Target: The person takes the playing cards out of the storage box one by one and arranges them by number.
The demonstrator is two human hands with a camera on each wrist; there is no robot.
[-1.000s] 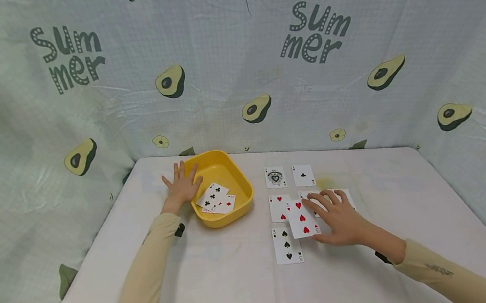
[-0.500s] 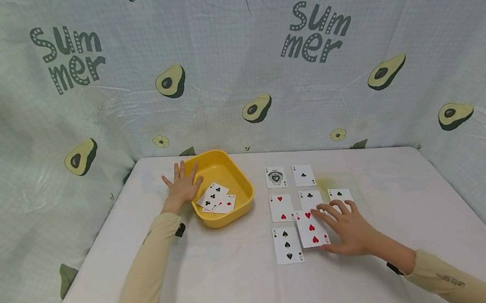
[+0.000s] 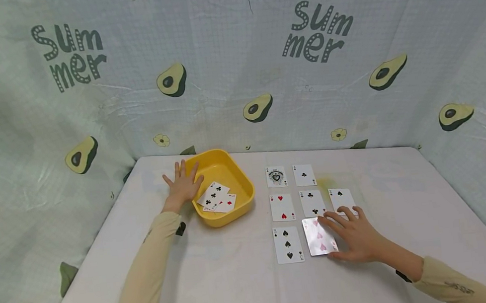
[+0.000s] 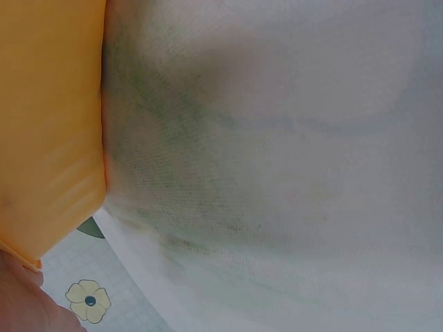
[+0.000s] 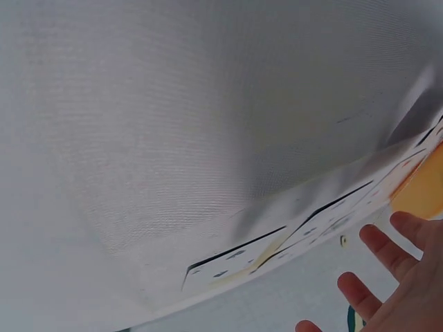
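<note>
Head view first: a table covered in a plain whitish cloth, boxed in on three sides by a pale green backdrop printed with avocados, little flowers and the word "Summer" twice. The right hand lies flat with fingers straight and spread, fingertips on the right edge of the three of hearts, not gripping it, just pressing on it. That card sits face up in the nearest row, just beside the three of spades. Above those are the two of hearts, a two of clubs and a two of spades, then two aces at the far end. The left hand is open too, palm resting against the left wall of the yellow tray, which has a few loose cards in it.

Left wrist view: super close up, mostly the white cloth with faint greenish marks, the tray's yellow side filling the left edge and a bit of the flower print at the bottom.

Right wrist view: mostly cloth again, the card rows seen edge-on in the distance, and straight fingers poking in at the bottom right
</note>
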